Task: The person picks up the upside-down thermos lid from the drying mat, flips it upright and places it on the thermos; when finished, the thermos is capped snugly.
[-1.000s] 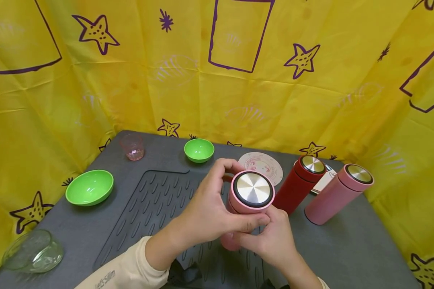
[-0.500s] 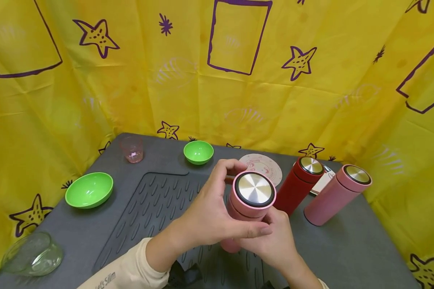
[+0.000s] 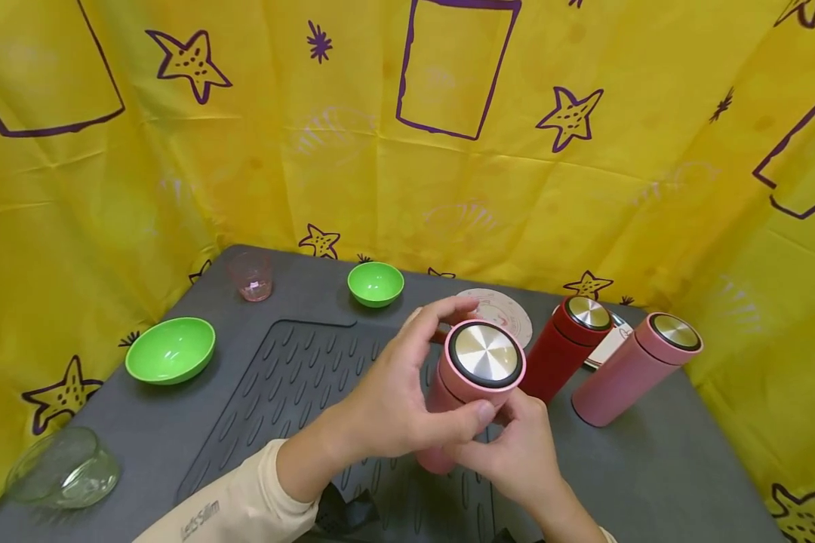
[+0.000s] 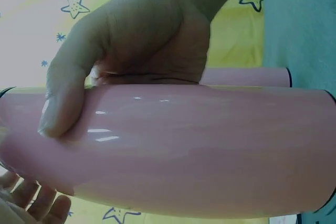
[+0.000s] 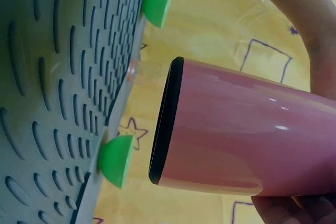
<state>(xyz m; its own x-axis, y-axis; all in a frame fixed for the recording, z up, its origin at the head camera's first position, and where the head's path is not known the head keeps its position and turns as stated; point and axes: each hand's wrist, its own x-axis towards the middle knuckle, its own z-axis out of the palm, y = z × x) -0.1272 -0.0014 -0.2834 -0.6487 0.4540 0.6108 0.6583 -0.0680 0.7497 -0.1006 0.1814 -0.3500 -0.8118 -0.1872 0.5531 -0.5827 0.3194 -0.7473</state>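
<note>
A pink thermos bottle [image 3: 441, 392] with a steel-topped lid [image 3: 487, 354] is held over the grey ribbed drying mat [image 3: 292, 377]. My left hand [image 3: 394, 392] grips its upper part, thumb in front and fingers reaching round the far side below the lid's top. Lower down, my right hand [image 3: 516, 452] holds the body from the right, its fingers mostly hidden behind the bottle. In the right wrist view, the black-edged base of the pink bottle [image 5: 226, 129] stands clear of the mat. The glossy side of the bottle [image 4: 184, 150] fills much of the left wrist view.
A red thermos [image 3: 560, 351] and another pink thermos [image 3: 625, 377] stand to the right. Behind lie a patterned round plate [image 3: 509, 309] and a small green bowl [image 3: 376, 284]. A larger green bowl [image 3: 170, 351], a pink glass [image 3: 253, 279] and a clear green glass [image 3: 64, 471] are leftward.
The bottle's top has shifted slightly right. My left thumb and fingers have moved a little around its upper part; my right hand stays nearly in place.
</note>
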